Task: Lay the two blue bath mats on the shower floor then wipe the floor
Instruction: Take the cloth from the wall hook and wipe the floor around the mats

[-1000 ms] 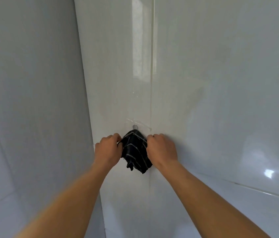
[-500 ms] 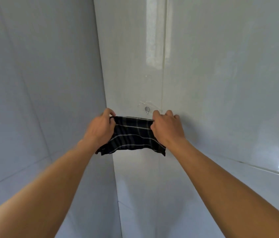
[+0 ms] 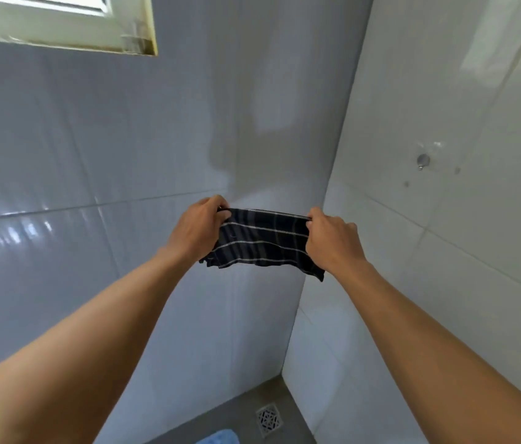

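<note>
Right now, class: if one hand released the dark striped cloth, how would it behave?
Probably floppy: the cloth hangs wavy and uneven between the left hand and right hand. Likely light: finger pinches alone carry it.

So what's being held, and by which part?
A dark striped cloth, stretched between both hands: left hand grips its upper left edge, right hand its upper right edge.

Grey floor (image 3: 240, 408) — drain grate (image 3: 269, 419), seemingly blue mat (image 3: 219, 439).
</note>
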`<state>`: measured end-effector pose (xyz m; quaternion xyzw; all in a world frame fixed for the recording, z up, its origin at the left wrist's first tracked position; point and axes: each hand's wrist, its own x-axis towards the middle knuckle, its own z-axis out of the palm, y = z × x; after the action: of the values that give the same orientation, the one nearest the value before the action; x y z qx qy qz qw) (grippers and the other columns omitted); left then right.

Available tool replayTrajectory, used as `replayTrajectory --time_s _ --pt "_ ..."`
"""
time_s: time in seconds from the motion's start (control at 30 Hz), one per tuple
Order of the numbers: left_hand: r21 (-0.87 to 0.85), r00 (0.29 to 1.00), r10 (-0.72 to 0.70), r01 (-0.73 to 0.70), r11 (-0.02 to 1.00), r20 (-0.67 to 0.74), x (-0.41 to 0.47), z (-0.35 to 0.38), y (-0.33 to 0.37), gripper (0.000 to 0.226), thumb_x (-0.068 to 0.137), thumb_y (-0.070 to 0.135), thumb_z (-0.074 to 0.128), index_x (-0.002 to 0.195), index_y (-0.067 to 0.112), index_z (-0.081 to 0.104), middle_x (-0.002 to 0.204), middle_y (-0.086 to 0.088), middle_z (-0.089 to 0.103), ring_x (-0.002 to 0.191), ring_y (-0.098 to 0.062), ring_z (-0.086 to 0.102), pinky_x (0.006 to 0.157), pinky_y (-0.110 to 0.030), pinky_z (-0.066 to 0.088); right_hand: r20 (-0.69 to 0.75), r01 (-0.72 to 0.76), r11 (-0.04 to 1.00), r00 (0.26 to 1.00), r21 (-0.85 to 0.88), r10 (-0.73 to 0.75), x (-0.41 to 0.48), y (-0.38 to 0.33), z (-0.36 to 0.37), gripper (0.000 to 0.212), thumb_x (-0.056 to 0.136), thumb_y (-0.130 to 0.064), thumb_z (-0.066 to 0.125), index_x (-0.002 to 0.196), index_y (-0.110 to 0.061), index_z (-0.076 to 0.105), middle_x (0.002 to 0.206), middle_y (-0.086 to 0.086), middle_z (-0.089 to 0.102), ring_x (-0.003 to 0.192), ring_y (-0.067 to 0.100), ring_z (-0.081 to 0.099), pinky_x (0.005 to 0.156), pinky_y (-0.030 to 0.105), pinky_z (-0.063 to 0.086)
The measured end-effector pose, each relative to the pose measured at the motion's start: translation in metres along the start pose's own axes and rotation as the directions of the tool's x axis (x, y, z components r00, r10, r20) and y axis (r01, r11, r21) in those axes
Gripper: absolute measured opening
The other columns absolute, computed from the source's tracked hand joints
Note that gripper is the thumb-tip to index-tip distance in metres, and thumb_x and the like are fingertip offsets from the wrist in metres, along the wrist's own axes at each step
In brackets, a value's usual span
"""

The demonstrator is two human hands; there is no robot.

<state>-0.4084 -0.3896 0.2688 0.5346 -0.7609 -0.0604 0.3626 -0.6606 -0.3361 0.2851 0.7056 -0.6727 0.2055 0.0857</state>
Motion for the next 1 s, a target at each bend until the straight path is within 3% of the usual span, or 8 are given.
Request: replayTrajectory --time_s 0.13,0.27,0.4,0.53,0.73,0.87,1.0 --pt "0.211 0.994 -0.092 0.077 0.974 0.06 -0.049 -0.034 -0.047 0.02 0.105 0.035 0.04 0.106 0.018 0.052 0.093 -0.006 0.064 0.076 -0.031 0.054 0.062 -0.037 0.038 0.087 0.131 0.989 0.987 0.063 -0.136 -0.011 -0.046 0.031 0.01 0.101 -0.007 0.038 0.099 -0.017 0.038 0.076 -0.003 0.054 0.071 0.029 0.055 0.072 0.039 0.036" --pt "0.216 0.98 -0.193 0.178 0.96 0.05 -0.104 -0.065 -0.09 0.019 0.104 0.035 0.042 0.103 0.019 0.053 0.088 -0.006 0.066 0.074 -0.029 0.057 0.064 -0.04 0.044 0.169 0.202 0.975 0.962 0.091 -0.215 -0.031 -0.099 0.058 0.015 0.1 -0.007 0.04 0.11 -0.015 0.046 0.068 -0.012 0.038 0.071 0.025 0.047 0.074 0.038 0.036" --pt "0.182 0.955 -0.293 0.282 0.942 0.038 -0.163 -0.09 -0.137 0.02 0.102 0.037 0.046 0.098 0.021 0.057 0.084 0.0 0.066 0.076 -0.026 0.06 0.067 -0.04 0.049 0.222 0.219 0.967 0.944 0.128 -0.243 -0.059 -0.156 0.085 0.019 0.099 -0.006 0.04 0.113 -0.015 0.049 0.071 -0.013 0.042 0.075 0.026 0.046 0.077 0.041 0.037" --pt "0.086 0.92 -0.392 0.388 0.917 0.027 -0.218 -0.101 -0.178 0.02 0.101 0.037 0.05 0.095 0.022 0.06 0.082 0.004 0.065 0.075 -0.019 0.06 0.066 -0.037 0.047 0.275 0.194 0.965 0.932 0.178 -0.238 -0.088 -0.203 0.119 0.02 0.096 -0.004 0.04 0.109 -0.016 0.051 0.101 -0.001 0.065 0.08 0.025 0.046 0.079 0.042 0.039" --pt "0.001 0.843 -0.536 0.537 0.844 0.047 -0.286 -0.092 -0.233 0.017 0.101 0.037 0.052 0.095 0.023 0.061 0.084 0.006 0.068 0.077 -0.017 0.061 0.068 -0.037 0.049 0.332 0.171 0.951 0.909 0.256 -0.253 -0.127 -0.249 0.18 0.018 0.098 -0.007 0.042 0.11 -0.016 0.053 0.097 -0.004 0.06 0.08 0.023 0.052 0.078 0.041 0.039" --pt "-0.004 0.778 -0.627 0.628 0.778 0.046 -0.319 -0.073 -0.264 0.018 0.102 0.036 0.052 0.096 0.022 0.062 0.08 0.007 0.066 0.074 -0.015 0.061 0.061 -0.032 0.044 0.425 0.17 0.94 0.858 0.294 -0.288 -0.147 -0.266 0.226 0.017 0.1 -0.011 0.044 0.114 -0.017 0.052 0.101 -0.001 0.064 0.087 0.026 0.06 0.083 0.045 0.046" --pt "-0.022 0.711 -0.703 0.703 0.711 0.001 -0.35 -0.037 -0.305 0.017 0.101 0.036 0.053 0.093 0.024 0.062 0.077 0.005 0.067 0.073 -0.018 0.063 0.064 -0.034 0.048 0.451 0.205 0.914 0.818 0.35 -0.356 -0.166 -0.272 0.289 0.015 0.102 -0.016 0.045 0.115 -0.017 0.052 0.095 -0.001 0.062 0.087 0.024 0.062 0.076 0.038 0.045"
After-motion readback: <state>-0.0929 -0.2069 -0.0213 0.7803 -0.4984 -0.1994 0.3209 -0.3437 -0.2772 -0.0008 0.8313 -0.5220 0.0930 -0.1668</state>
